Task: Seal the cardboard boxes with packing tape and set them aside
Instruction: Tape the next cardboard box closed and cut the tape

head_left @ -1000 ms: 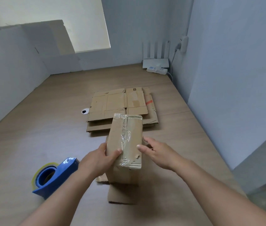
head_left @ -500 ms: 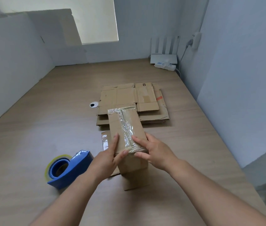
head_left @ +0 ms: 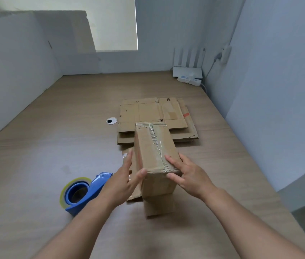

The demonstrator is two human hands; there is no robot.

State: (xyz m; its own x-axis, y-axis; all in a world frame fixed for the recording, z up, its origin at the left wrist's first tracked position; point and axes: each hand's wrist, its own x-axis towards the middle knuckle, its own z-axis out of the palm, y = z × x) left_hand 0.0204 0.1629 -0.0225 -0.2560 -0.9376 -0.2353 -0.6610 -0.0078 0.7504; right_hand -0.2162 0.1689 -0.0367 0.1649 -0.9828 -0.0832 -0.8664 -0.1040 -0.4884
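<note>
The left hand [head_left: 123, 182] and the right hand [head_left: 190, 176] press the taped cardboard box [head_left: 154, 146] between them with straight fingers.

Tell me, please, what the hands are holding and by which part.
The taped cardboard box, at its near end: left hand against its left side, right hand over its top right corner.
</note>
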